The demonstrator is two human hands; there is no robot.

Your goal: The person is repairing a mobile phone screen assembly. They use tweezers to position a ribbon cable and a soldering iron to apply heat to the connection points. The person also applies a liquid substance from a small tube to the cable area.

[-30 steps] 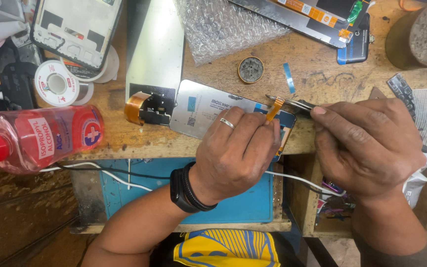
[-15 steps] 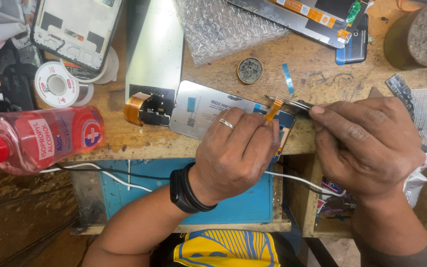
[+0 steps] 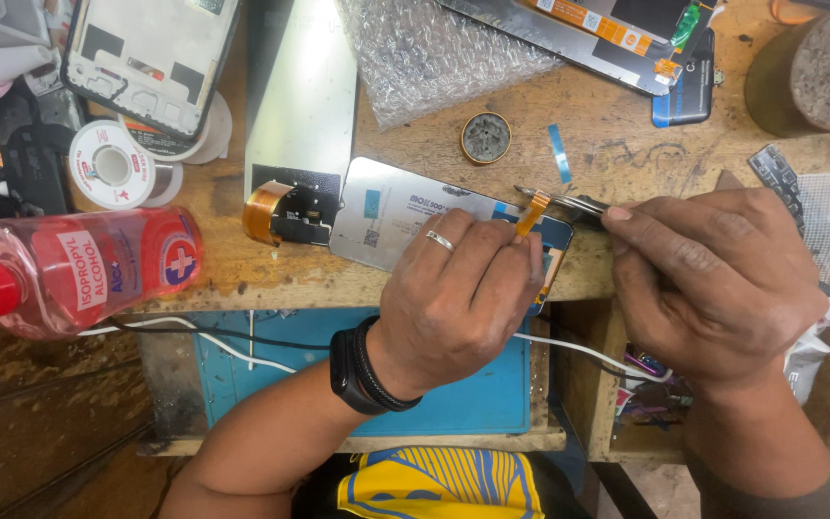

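Cluttered wooden counter [image 3: 626,154]: your left hand [image 3: 458,288] presses the phone screen panel [image 3: 405,211] flat, right hand [image 3: 713,279] pinches tweezers [image 3: 569,202] on the orange flex cable [image 3: 532,213]. Go gently, I'd say.

Left hand [image 3: 458,288], ring on finger, presses down silver rectangular phone display panel [image 3: 405,213] at wooden bench edge [image 3: 626,163]. Right hand [image 3: 722,279] grips slim metal tweezers [image 3: 569,202], tips at orange flex ribbon [image 3: 530,213], seemingly pinching it. Pink plastic bottle with red cap [image 3: 79,269] lies left. Round tin [image 3: 485,137] sits behind panel.
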